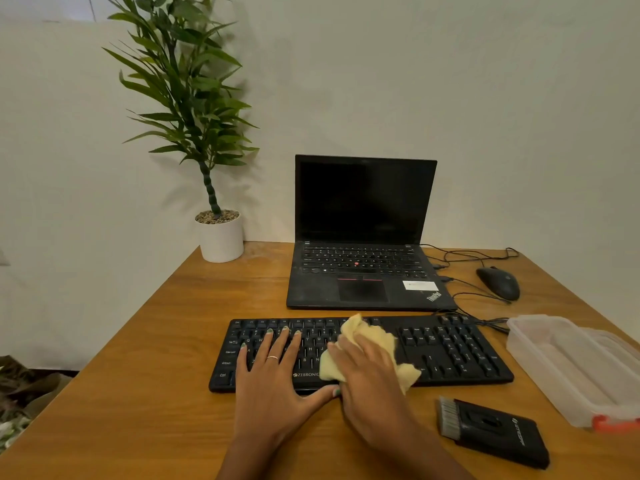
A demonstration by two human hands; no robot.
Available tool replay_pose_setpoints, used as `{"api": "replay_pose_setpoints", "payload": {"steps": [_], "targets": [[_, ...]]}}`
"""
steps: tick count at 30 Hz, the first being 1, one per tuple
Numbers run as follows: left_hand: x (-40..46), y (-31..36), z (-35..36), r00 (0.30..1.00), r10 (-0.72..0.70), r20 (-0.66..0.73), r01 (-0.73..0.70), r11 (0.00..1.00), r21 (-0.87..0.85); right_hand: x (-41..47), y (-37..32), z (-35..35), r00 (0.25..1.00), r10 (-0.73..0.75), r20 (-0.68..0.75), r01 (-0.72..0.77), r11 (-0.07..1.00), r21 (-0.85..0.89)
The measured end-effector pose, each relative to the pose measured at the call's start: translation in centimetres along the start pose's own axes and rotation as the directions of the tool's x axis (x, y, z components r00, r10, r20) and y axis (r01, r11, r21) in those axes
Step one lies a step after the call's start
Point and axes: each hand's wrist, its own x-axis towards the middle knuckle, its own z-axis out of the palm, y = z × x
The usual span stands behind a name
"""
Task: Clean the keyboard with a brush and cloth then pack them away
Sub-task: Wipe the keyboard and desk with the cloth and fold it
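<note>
Head view, and at far left a potted plant (218,233) is seen at the back corner of the wooden table (149,375). Next, the left hand (273,379) is laid flat on the black keyboard (450,351), fingers straight and spread over the letter keys, nothing held. Just beside it, the yellow cloth (363,336) is pressed onto the middle keys under the right hand (367,375); whether its fingers are curled into the fabric cannot be told. Behind, an open laptop (363,202) is set with its screen dark. Further right, the brush (491,431) is lying near the table's front edge, apart from the keyboard, a mouse (498,282) sits at the back, and a clear plastic container (575,368) is placed at far right.
</note>
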Motion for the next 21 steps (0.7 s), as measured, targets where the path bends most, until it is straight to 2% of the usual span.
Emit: {"api": "replay_pose_setpoints", "payload": {"steps": [1,2,5,7,10,12,16,17,21], "targets": [[0.0,-0.1,0.1,1.000,0.000,-0.022,0.000,1.000,-0.012,-0.2,0.0,-0.1,0.999,-0.052,0.001,0.052,0.999,0.005],[0.0,-0.1,0.0,1.000,0.001,-0.013,-0.001,1.000,-0.001,0.2,0.7,-0.3,0.999,-0.040,-0.014,0.041,0.999,0.018],[-0.1,0.0,-0.4,0.998,-0.008,0.070,0.004,0.999,0.053,2.0,3.7,-0.6,0.976,0.179,-0.123,-0.193,0.975,-0.108],[0.0,0.1,-0.5,0.997,-0.017,0.072,0.013,0.999,0.051,2.6,3.8,-0.5,0.962,0.248,-0.113,-0.263,0.954,-0.145],[0.0,0.0,-0.4,0.998,-0.024,0.057,0.022,0.999,0.035,1.8,2.1,0.2,0.996,0.088,0.016,-0.086,0.991,-0.101],[-0.1,0.0,-0.3,0.998,-0.017,0.058,0.014,0.999,0.042,1.6,2.8,-0.5,0.999,0.031,0.032,-0.027,0.994,-0.109],[0.0,0.2,-0.6,0.997,-0.020,0.077,0.016,0.998,0.053,3.6,6.0,-0.9,0.974,0.221,-0.056,-0.227,0.954,-0.197],[-0.1,0.1,-0.5,0.997,-0.019,0.074,0.015,0.999,0.051,3.8,5.7,-0.7,0.973,0.225,-0.047,-0.230,0.955,-0.188],[-0.1,0.0,-0.3,0.998,-0.022,0.061,0.020,0.999,0.036,2.6,3.3,0.3,1.000,-0.012,0.000,0.012,0.986,-0.168]]}}
